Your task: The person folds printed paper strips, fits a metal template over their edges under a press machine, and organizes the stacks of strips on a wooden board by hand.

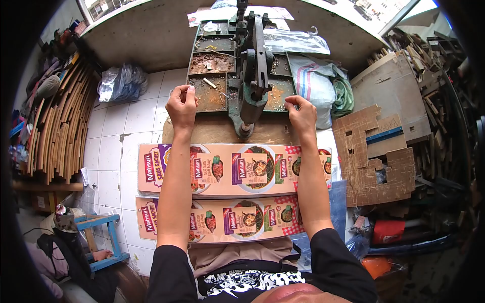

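My left hand [183, 108] is closed, thumb against the fingers, over the left front edge of a green compartment tray [188, 81]. Whatever it holds, if anything, is too small to make out. On the other side, my right hand [303, 117] pinches its fingertips together by the tray's right front corner; I cannot tell what is in them. Between the hands stands a dark metal hand press [252, 106] on a wooden board [212, 130]. Below it, under my forearms, lie two stacks of printed "Mahsuri" sauce cards, a far stack [222, 189] and a near stack [216, 233].
Small bits and a whitish stick [208, 82] lie in the tray. A white striped sack [310, 83] and cut brown boards [353, 171] are at the right. Wooden strips [60, 121] lean at the left, near plastic bags [124, 83] and a blue frame [108, 237].
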A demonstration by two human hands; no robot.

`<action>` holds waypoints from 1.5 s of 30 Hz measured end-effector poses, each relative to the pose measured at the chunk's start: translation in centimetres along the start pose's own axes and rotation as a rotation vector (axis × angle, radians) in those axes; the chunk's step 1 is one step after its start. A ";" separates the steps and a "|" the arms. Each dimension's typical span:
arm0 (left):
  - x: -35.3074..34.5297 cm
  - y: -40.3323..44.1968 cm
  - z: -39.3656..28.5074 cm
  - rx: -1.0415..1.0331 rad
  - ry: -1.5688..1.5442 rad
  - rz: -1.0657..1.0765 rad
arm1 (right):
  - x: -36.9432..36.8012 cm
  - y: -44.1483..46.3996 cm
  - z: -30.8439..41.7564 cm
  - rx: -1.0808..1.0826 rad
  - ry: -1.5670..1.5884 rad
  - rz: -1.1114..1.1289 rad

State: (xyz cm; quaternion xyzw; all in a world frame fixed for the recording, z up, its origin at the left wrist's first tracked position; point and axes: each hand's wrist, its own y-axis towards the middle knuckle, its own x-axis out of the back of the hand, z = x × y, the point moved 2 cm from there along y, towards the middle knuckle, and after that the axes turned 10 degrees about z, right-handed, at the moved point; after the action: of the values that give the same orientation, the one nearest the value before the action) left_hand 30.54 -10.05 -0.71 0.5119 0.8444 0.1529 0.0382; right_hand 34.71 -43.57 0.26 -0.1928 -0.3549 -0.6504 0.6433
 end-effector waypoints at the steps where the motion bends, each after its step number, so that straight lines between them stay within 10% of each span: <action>1: 0.0 0.0 0.0 0.000 0.000 -0.002 | 0.0 0.0 0.0 0.000 0.008 0.003; 45: -0.1 0.0 -0.2 -0.011 -0.027 -0.003 | -1.0 0.7 -0.9 0.264 0.171 -0.163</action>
State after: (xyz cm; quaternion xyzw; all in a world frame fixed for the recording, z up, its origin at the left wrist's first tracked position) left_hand 30.53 -10.22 -0.53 0.5125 0.8437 0.1505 0.0527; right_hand 35.65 -43.50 -0.90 -0.0212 -0.3955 -0.6624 0.6359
